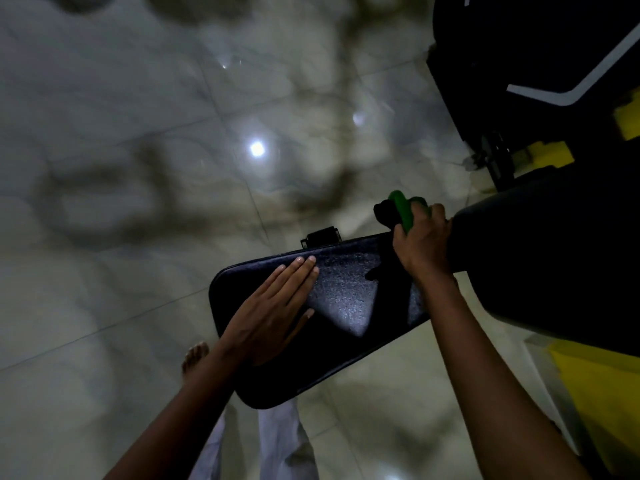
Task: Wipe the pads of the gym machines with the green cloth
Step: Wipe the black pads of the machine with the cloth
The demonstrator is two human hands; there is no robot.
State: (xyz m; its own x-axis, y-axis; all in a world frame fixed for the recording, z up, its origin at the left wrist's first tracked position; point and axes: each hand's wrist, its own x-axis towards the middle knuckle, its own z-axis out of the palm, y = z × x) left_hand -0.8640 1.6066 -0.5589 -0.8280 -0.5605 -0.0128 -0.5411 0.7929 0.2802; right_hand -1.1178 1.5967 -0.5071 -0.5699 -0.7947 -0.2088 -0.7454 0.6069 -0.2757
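The right hand [420,237] is curled tight around the green cloth [403,211], bunched so that a green fold and a darker fold stick out above the knuckles. It sits at the far end of the long black pad [346,296], right where that pad meets a second, bulkier black pad [540,258] beside it. The cloth itself seems to hang just off the long pad's far edge rather than lie flat on it, though the light is too dim to be sure it touches.

The left hand [277,310] lies flat on the near half of the same long pad, fingers straight and close together, palm down, apparently steadying it.

The long pad runs from the left hand toward the right hand, so its length lies between the two. Its middle, catching a patch of light, is bare. The right hand holds the cloth and is the nearer one to that unwiped stretch; I judge the next stroke would draw the cloth back along the pad's length toward the left hand.

Beyond the pads stand the machine's dark frame [519,64] and yellow parts [550,155]. Below the long pad lie pale floor tiles [138,202] and a bare foot [195,358].
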